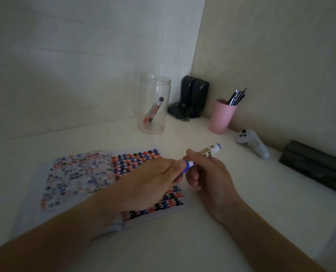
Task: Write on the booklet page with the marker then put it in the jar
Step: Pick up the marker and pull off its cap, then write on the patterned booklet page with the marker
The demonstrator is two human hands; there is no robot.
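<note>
Forearms: both reach in from the near edge over the pale desk (pixel 212 242).
Marker handling: judged light and stiff, with a smooth, somewhat slippery barrel; best held mid-barrel, clear of the cap seam.
Marker look: marker (pixel 202 154) is white-bodied with a gold label band and blue at both ends, tilted up to the right.
Marker place: held above the desk just right of the booklet, well apart from the jar.
Right hand: right hand (pixel 208 173) is curled around the barrel.
Left hand: left hand (pixel 153 183) pinches the blue cap end; capping or uncapping, I cannot tell.
Booklet: booklet (pixel 80 177) lies open, pages crowded with red, blue and black marks.
Jar: clear jar (pixel 153 104) stands upright behind, with markers leaning inside.
</note>
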